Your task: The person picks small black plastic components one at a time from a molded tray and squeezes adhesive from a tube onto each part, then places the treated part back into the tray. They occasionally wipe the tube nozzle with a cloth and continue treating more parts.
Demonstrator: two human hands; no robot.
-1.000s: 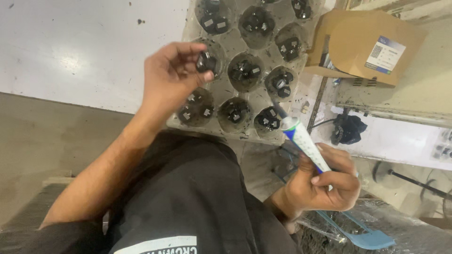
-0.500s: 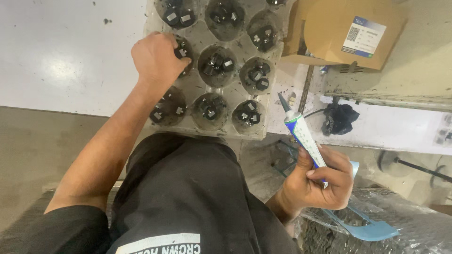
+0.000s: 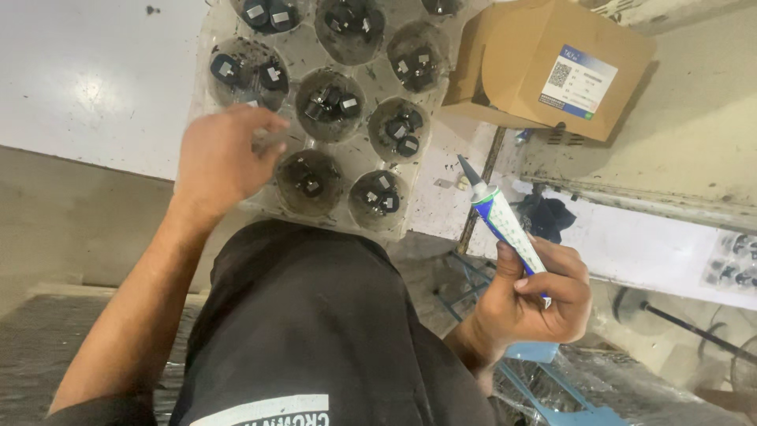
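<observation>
A clear plastic tray (image 3: 423,197) with round cups holds small black parts (image 3: 330,104) and lies on the white table in front of me. My left hand (image 3: 222,158) reaches over the tray's near left cups, fingers bent down onto one cup; whether it grips a part is hidden. My right hand (image 3: 530,296) is lower right, off the table, closed around a white and blue tube (image 3: 505,222) with a dark pointed nozzle aimed up toward the tray.
A brown cardboard box (image 3: 552,67) with a label sits right of the tray. A black object (image 3: 552,214) lies on the white surface near the tube. A blue plastic frame (image 3: 544,386) is below my right hand. My dark-clothed knee (image 3: 307,315) fills the centre.
My left hand has moved down the tray from an upper cup to the near left cups. The right hand with the tube has stayed in about the same place.
</observation>
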